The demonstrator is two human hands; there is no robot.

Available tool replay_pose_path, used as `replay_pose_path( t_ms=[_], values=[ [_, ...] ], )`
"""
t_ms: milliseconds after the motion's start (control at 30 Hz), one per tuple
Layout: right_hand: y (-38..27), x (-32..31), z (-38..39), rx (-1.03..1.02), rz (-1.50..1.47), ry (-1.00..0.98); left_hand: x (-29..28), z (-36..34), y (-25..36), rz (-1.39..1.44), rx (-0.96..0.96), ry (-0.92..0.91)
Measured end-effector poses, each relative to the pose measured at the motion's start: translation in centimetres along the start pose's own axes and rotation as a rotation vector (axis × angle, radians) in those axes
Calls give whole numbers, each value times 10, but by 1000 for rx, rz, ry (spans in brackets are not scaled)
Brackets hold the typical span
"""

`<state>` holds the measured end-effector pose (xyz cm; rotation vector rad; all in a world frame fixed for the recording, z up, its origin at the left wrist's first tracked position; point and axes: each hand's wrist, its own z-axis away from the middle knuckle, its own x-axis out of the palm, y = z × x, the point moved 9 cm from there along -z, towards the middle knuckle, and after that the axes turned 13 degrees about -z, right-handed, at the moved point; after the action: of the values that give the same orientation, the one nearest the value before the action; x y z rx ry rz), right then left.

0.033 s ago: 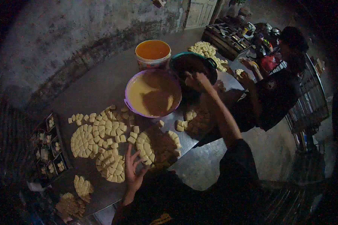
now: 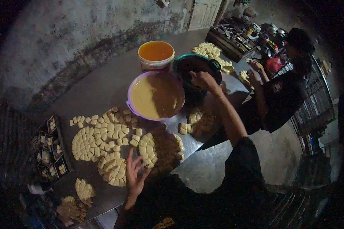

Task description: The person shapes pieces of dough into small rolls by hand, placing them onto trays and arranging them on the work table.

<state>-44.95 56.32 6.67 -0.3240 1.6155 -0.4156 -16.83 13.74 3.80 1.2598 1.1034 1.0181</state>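
Over the dark bowl with the green rim (image 2: 183,56), my right hand (image 2: 203,80) is closed, fingers drawn together; whatever is in them is hidden. The inside of that bowl is too dark to make out. My left hand (image 2: 135,172) is open with fingers apart, beside a round of cut dough pieces (image 2: 147,149) and a second cut round (image 2: 112,168). Farther left lies a larger round of cut dough (image 2: 84,144), with many loose dough pieces (image 2: 111,128) around it. The purple tub (image 2: 130,106) of pale yellow liquid stands left of the dark bowl.
Behind the tub stands a white bucket (image 2: 155,65), orange inside. A divided tray (image 2: 59,150) sits at the left edge of the metal table (image 2: 91,86). Another divided crate (image 2: 227,42) and more dough (image 2: 207,50) are at the far right, where a co-worker (image 2: 284,91) handles dough.
My right hand has shifted slightly over the dark bowl, and its shadow across the purple tub has moved right. The co-worker's hands have moved a little. My left hand stays nearly still.
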Motion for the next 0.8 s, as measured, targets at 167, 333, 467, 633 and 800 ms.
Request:
replay_pose_path(
  t_ms=[167, 333, 467, 633, 800],
  values=[
    [61, 35, -46, -58, 227, -159, -35, 27, -32, -5, -179, 128],
    [27, 68, -45, -116, 188, -314, -72, 59, -62, 147, -271, 291],
    [44, 70, -45, -161, 229, -311, -69, 63, -62, 37, -276, 270],
    [55, 83, -46, -302, 170, -215, -49, 48, -37, 53, -259, 200],
    [71, 92, -45, -499, 369, -177, -30, 37, -6, 70, -212, 115]
  ],
)
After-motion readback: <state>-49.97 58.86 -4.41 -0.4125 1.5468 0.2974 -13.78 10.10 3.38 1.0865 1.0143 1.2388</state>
